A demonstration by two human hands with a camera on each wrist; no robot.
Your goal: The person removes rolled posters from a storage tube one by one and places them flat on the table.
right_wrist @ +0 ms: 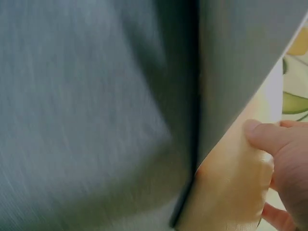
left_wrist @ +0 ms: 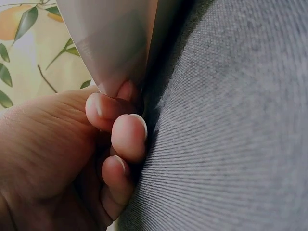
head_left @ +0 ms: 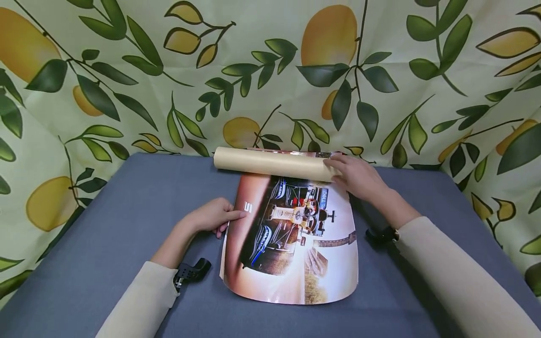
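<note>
Poster (head_left: 296, 234) lies on grey table (head_left: 105, 263), far end w/ rolled part (head_left: 270, 164). Left hand (head_left: 211, 217) pinches the left edge w/ curled fingers (left_wrist: 127, 137), prob. keeping it flat. Right hand (head_left: 357, 176) cups the roll's right end (stops it springing open).

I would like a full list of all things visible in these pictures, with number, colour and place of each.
poster: one, glossy racing-car print, partly unrolled at the table's middle
rolled end of poster: one, tan, at the far side
table: one, grey-blue cloth surface
backdrop: one, pale green with lemons and leaves, behind the table
wrist camera mounts: two, black, at the wrists
sleeves: two, cream
left hand: pinches the poster's left edge
right hand: rests on the roll's right end
</note>
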